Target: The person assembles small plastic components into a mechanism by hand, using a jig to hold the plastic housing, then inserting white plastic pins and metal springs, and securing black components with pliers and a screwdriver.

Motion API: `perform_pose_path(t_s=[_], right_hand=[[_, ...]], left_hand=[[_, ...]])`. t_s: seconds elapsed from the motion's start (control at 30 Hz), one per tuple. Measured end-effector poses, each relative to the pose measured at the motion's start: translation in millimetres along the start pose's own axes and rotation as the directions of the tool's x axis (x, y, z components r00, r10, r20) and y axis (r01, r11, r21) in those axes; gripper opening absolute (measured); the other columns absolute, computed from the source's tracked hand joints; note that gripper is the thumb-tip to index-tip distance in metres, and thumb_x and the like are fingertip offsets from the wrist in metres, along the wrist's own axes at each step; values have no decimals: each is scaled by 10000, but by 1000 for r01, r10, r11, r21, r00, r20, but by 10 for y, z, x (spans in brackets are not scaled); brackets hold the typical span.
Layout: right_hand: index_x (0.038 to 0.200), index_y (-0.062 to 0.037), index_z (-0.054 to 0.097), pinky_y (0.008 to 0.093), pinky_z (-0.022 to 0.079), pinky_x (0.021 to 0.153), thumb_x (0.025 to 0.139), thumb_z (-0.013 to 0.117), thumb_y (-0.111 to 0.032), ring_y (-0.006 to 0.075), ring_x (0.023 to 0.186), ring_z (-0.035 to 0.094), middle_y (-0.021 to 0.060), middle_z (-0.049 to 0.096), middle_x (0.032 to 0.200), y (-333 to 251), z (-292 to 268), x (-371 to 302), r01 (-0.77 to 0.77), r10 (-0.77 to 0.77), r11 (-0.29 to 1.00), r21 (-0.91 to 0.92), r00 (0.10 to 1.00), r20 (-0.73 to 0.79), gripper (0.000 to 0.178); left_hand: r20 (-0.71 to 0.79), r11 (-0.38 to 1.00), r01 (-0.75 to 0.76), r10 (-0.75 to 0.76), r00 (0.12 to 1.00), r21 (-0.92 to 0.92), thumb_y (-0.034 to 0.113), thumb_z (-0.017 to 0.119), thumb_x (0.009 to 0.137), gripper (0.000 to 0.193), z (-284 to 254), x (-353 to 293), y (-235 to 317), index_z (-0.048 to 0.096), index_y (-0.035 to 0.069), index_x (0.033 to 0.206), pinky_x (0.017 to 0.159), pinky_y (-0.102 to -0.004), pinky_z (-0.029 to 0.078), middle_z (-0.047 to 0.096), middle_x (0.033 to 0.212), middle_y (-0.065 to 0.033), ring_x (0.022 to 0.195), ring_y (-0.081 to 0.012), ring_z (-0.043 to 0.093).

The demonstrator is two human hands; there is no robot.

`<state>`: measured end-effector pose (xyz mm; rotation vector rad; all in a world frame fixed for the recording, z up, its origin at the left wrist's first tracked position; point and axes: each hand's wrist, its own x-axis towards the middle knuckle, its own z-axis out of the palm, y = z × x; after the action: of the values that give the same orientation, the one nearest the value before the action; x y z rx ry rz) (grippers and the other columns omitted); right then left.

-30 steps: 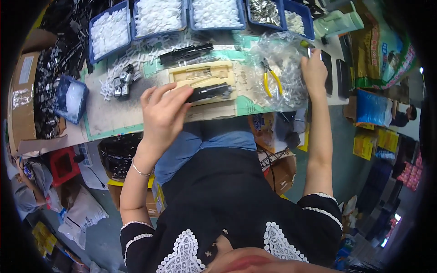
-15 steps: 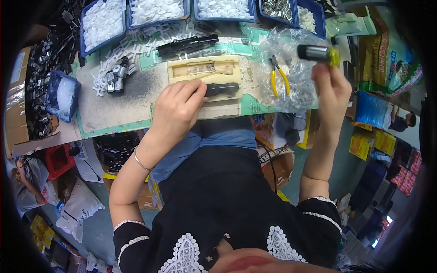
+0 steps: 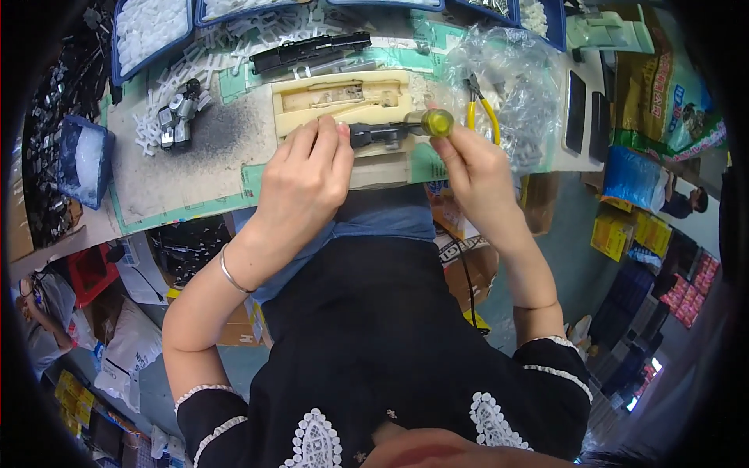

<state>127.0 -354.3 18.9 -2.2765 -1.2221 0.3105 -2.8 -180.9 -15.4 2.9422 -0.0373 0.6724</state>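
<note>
Fingers of my left hand [image 3: 308, 168] are closed on the left end of a dark cylindrical part [image 3: 378, 134]. The part lies across the near side of a cream fixture block [image 3: 282, 105] with recessed slots. My right hand [image 3: 480, 160] grips a small mallet-like tool [image 3: 437, 122] with a round yellow-green end. That end faces up, at the right end of the dark part. Whether tool and part touch is hard to tell, and my fingers hide the tool's grip.
Yellow-handled pliers [image 3: 490, 121] lie on a clear plastic bag [image 3: 538, 101] at the right. Behind the block are a long black part [image 3: 312, 53] and scattered white pieces [image 3: 211, 58]. Metal pieces [image 3: 179, 117] sit left. Blue bins [image 3: 191, 35] line the far edge.
My right hand has come left from beyond the pliers to the dark part, bringing the tool down. My left hand stays at the part. The whole view has shifted slightly.
</note>
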Motion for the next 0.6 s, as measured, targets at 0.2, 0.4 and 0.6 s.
perform_pose_path(t_s=[0.2, 0.4, 0.6], right_hand=[[1211, -29, 562, 318, 495, 588, 847, 603, -73, 273, 670, 624, 136, 647, 895, -176, 65, -9, 158, -130, 977, -141, 974, 184, 369], [1185, -52, 579, 347, 483, 566, 862, 595, -101, 279, 663, 619, 117, 635, 832, -27, 21, -5, 310, -218, 930, 200, 899, -379, 327], [1059, -23, 617, 364, 458, 553, 883, 567, -78, 307, 628, 604, 168, 602, 717, -59, -115, -64, -61, 115, 965, 257, 973, -200, 191]], left_hand=[[84, 994, 3, -13, 996, 113, 58, 618, 762, 274, -3, -41, 42, 614, -58, 1011, 768, -338, 524, 622, 1035, -184, 936, -287, 619], [29, 989, 31, -35, 999, 144, 62, 635, 756, 271, 20, -75, 83, 623, -54, 1000, 793, -343, 519, 621, 1052, -181, 943, -288, 618], [19, 981, 153, -152, 988, -116, 64, 661, 745, 269, -26, -35, 10, 634, -7, 1004, 826, -404, 501, 634, 1027, -114, 895, -272, 610]])
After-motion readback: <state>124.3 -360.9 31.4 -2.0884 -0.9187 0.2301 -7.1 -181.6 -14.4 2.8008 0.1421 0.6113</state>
